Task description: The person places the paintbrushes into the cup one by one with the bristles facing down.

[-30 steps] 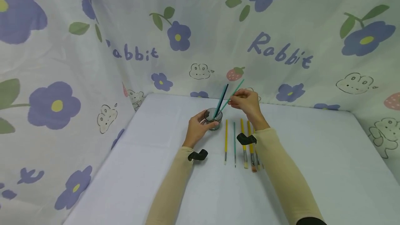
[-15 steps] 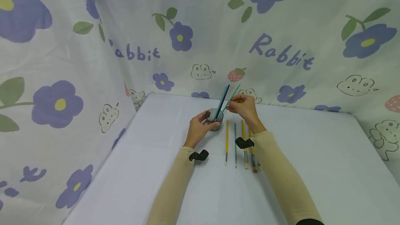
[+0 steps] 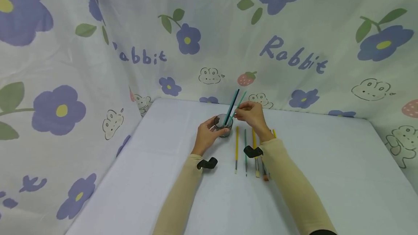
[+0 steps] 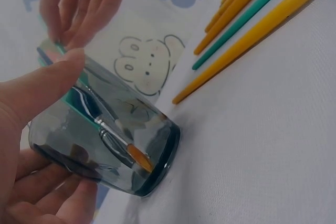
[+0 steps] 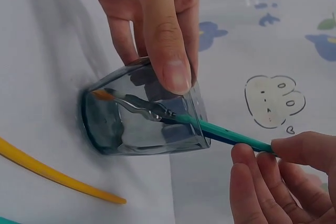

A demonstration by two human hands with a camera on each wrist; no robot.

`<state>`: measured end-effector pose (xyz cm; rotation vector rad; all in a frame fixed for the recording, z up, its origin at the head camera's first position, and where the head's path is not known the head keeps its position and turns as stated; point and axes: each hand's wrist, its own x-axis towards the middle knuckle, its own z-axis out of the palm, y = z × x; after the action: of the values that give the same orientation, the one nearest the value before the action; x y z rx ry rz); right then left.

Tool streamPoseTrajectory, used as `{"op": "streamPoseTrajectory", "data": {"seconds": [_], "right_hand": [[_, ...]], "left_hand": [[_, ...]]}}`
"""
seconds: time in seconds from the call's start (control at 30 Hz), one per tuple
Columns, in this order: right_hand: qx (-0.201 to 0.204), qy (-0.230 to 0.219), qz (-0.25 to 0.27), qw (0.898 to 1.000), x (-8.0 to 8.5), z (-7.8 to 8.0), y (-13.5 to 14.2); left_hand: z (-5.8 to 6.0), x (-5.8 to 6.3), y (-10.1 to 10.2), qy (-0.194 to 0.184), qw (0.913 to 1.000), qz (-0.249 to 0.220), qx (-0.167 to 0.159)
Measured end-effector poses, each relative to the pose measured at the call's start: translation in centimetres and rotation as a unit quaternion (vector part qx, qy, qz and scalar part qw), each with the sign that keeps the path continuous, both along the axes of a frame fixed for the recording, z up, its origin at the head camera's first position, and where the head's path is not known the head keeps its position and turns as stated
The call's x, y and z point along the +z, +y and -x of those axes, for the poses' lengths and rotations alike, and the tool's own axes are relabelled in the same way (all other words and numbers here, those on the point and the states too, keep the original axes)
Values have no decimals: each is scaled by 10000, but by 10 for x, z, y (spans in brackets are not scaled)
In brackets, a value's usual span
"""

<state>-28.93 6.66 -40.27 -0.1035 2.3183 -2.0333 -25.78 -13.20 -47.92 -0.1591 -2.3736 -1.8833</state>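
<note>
My left hand (image 3: 207, 137) grips a clear grey drinking glass (image 5: 110, 129), thumb on the near side and fingers round the far side. My right hand (image 3: 252, 115) pinches a teal-handled paintbrush (image 3: 241, 100) between thumb and fingers, its lower part inside the glass. A dark blue paintbrush (image 3: 233, 100) leans in the glass with another teal handle just behind it. Through the wall in the left wrist view shows an orange brush tip (image 4: 139, 157) near the bottom. In the right wrist view the pinched handle slants out over the rim.
To the right of the glass lie several paintbrushes in a row, among them a yellow one (image 3: 236, 148) and a slim teal one (image 3: 245, 151). My right forearm covers part of the row. A printed cloth (image 3: 228, 46) hangs behind the white table (image 3: 156, 177).
My right hand has moved down and left toward the glass, and the teal paintbrush has sunk deeper into it and stands steeper. The left hand and glass stay in place.
</note>
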Motion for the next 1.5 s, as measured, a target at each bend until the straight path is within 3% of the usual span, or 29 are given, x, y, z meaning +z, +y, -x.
{"op": "streamPoseTrajectory", "data": {"seconds": [0.57,0.9,1.17,1.3,1.5], "right_hand": [[-177,98,-223,9995,2,-8,13],[-306,503,-880,9944,2,-17,48],[-633,422,-1148,9905,-4,-30,79],[-837,228,-1273,9881,-8,-36,92],[-1134,82,-1824,9766,-14,-43,109]], "left_hand": [[-1,0,-1,34,10000,-39,9],[0,-1,-2,15,9999,-81,-62],[-2,4,-2,-21,9999,-54,-96],[-1,0,-3,22,10000,-46,-9],[0,0,-1,11,10000,5,0]]}}
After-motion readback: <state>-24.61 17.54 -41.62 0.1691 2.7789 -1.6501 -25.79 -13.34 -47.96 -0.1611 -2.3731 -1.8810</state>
